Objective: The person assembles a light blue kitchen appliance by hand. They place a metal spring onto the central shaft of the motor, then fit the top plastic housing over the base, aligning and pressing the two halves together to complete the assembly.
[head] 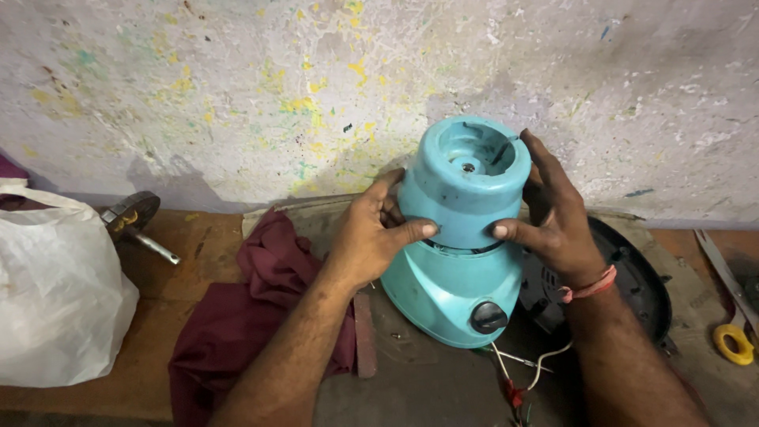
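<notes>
Hands clamped either side of turquoise mixer base (462, 237): left hand (371, 233), right hand (553, 225) gripping its upper housing. Maroon cloth (253, 308) lies left of it. Likely heavy, smooth plastic; hold low.

Both forearms reach forward and angle inward. The left hand (371, 237) is cupped with its thumb stretched rightward and fingers wrapped out of sight. The right hand (553, 217) mirrors it, fingers spread upward, thumb pointing left.

Upright turquoise mixer base (462, 237), black knob, top housing lifted.
</notes>
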